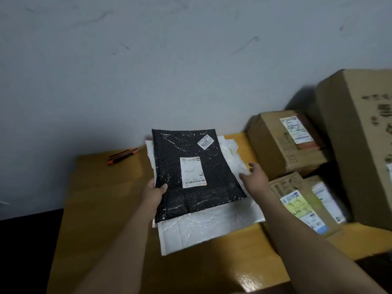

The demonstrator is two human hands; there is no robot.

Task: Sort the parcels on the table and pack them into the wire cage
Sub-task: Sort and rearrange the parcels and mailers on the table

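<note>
A black bubble mailer (191, 177) with a white shipping label lies on top of a stack of white plastic mailers (207, 228) in the middle of the yellow table (101, 204). My left hand (153, 194) grips the black mailer's left edge, thumb on top. My right hand (255, 177) hovers at the stack's right side, fingers spread, touching or just above the white mailers. No wire cage is in view.
Cardboard boxes stand stacked on the right: a labelled box (286, 143) at the back, smaller labelled boxes (305, 204) in front, and a tall carton (360, 141) at the far right. An orange-and-black utility knife (122, 155) lies at the table's back left. A grey wall is behind.
</note>
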